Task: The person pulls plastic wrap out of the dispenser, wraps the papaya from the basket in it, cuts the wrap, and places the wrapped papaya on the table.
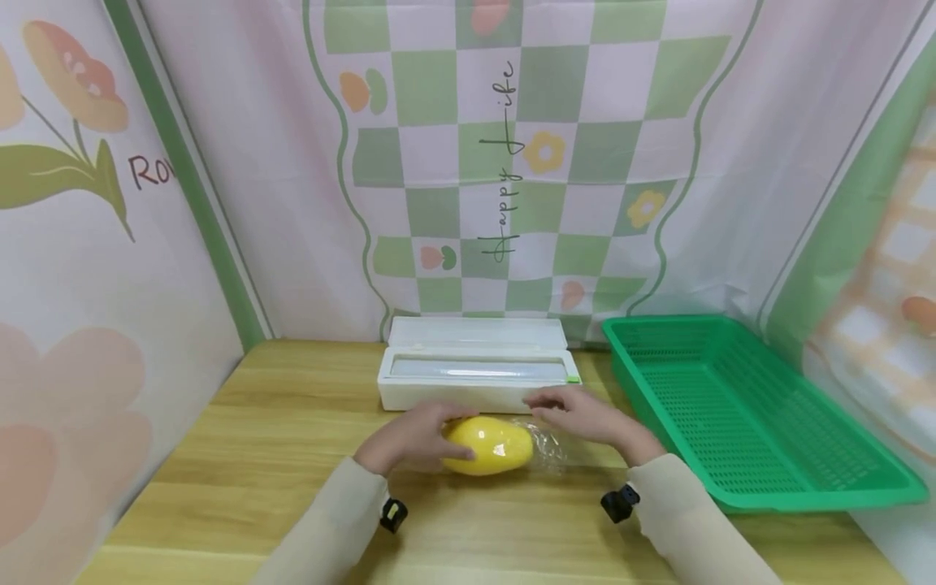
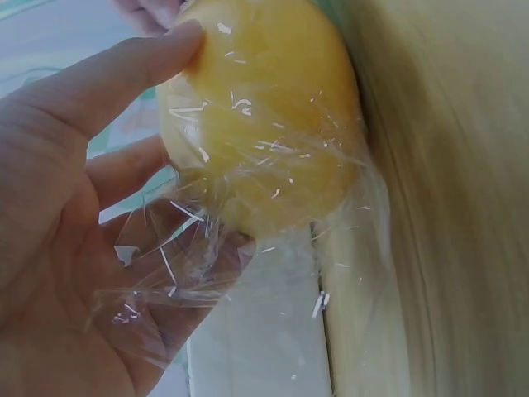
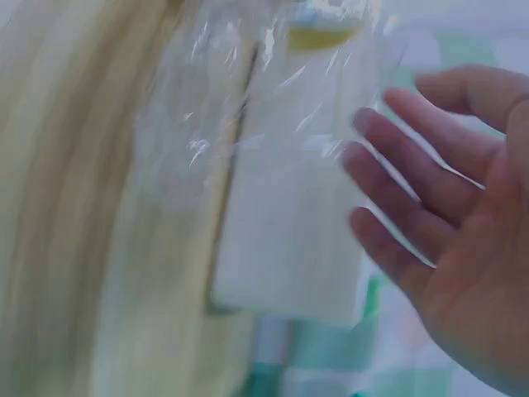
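Note:
A smooth yellow oval fruit (image 1: 499, 445), wrapped in clear plastic film, is at the middle of the wooden table. My left hand (image 1: 415, 435) holds its left end between thumb and fingers. In the left wrist view, loose film (image 2: 178, 273) hangs from that end across the palm. More crumpled film (image 1: 548, 447) sticks out at the fruit's right end. Just beyond that film is my right hand (image 1: 581, 413), its fingers apart and holding nothing. The right wrist view shows its fingertips (image 3: 364, 217) in front of the white film box (image 1: 431, 396).
The white box stands behind the fruit with its lid (image 1: 475, 333) up and a film roll (image 1: 478, 370) inside. To the right is a green plastic basket (image 1: 819, 497). Printed curtains (image 1: 322, 268) close off the back and sides of the table (image 1: 256, 455).

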